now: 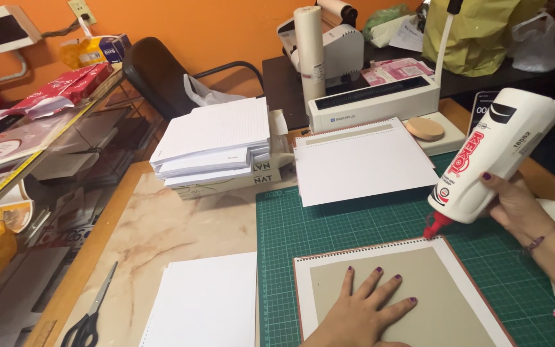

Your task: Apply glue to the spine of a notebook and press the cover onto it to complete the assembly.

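Pressing my left hand (pixel 362 313), fingers spread, on the grey cardboard sheet (pixel 412 302), I am tipping the white glue bottle (pixel 493 157), right hand (pixel 515 205) clamped, red nozzle at its top-right edge.

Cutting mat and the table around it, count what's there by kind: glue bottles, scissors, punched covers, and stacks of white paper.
Glue bottle, held tipped nozzle-down in the right hand: 1
Scissors: 1
Punched covers, one under the left hand with grey board, one white: 2
White paper stacks: 2
Total: 6
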